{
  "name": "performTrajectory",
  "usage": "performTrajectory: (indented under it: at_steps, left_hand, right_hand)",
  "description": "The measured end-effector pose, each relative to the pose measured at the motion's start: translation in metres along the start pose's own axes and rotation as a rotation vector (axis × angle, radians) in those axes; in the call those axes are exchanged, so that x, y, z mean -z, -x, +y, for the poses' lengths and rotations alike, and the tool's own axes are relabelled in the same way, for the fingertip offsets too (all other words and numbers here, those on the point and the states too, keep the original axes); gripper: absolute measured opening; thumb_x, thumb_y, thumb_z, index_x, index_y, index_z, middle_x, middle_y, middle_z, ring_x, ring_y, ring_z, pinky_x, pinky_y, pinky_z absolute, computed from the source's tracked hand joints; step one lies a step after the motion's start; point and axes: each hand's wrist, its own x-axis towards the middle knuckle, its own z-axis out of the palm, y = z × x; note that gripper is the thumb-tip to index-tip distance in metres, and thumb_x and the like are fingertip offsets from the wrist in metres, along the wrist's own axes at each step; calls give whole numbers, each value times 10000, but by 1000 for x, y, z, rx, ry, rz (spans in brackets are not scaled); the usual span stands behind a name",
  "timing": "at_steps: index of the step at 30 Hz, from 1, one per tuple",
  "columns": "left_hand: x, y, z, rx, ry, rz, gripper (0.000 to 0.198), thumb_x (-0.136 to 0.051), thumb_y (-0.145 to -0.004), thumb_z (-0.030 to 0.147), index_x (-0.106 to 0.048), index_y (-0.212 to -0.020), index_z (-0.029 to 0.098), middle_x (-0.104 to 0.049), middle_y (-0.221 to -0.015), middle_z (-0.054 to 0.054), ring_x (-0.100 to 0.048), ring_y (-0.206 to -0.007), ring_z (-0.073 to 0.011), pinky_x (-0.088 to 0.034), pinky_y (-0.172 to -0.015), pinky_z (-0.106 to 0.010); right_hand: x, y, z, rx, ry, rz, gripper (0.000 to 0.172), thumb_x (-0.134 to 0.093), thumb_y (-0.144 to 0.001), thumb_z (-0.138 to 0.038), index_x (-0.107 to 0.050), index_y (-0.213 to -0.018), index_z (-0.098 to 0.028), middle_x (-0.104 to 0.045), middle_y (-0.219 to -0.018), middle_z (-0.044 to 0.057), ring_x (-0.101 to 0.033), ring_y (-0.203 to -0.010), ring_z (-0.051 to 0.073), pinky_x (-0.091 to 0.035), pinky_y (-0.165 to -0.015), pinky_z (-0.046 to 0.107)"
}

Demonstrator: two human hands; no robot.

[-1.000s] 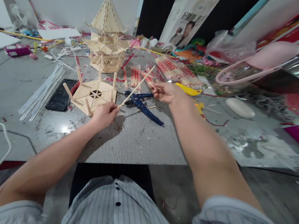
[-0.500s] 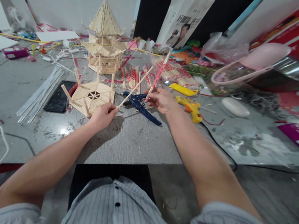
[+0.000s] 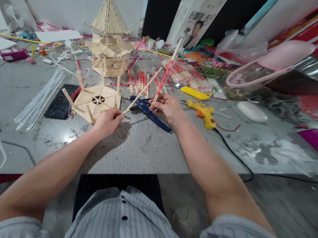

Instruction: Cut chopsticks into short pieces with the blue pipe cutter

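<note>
**Left hand [image 3: 107,122] pinches a bare stick [image 3: 144,89]; right hand [image 3: 168,108] holds wrapped chopsticks [image 3: 165,74]**

Farthest left of the left hand, a fan of clear rods [image 3: 40,100] lies flat on a gray table [image 3: 134,152]. Nearer that hand is a black phone [image 3: 61,104], partly behind a six-sided wooden base [image 3: 97,98] with short upright posts. The base sits immediately left of the left hand; whether they touch, I cannot tell. Beyond it stands a tiered wooden pagoda [image 3: 108,45].

The left fingers are pressed together on the stick's lower end; the stick slants up and away, toward the right. Between the hands lie blue-handled cutters [image 3: 156,119], reaching under the right hand. Past them are loose red-wrapped sticks [image 3: 141,81].

The right fingers are closed on the near end of the chopsticks, which rise above that hand in a red and clear wrapper. Right of this grip are a yellow knife [image 3: 196,93], slightly farther off, and a yellow glue gun [image 3: 203,113]. Well to the right rests a white oval object [image 3: 251,111].
</note>
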Motion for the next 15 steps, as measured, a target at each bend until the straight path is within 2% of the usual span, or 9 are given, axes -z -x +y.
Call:
performTrajectory:
  at_steps: [8, 15]
  left_hand:
    - [-1, -1, -2, 1, 4, -1, 100, -499, -806, 272, -514, -747, 193, -550, -593, 29, -515, -414, -73, -396, -438, -201]
    - [-1, -2, -2, -4, 16, 3, 99, -509, -804, 264, -512, -748, 182, -544, -577, 36, -499, -400, -59, -383, -429, -181]
  right_hand:
    - [-6, 3, -5, 15, 69, 64, 229, -768, -575, -223, -570, -689, -209, -572, -579, -43, -539, -506, 92, -397, -422, 216]
    - [-10, 8, -7, 72, 151, 52, 325, -806, -535, -337, -516, -599, -207, -518, -519, -56, -436, -432, 66, -370, -428, 236]
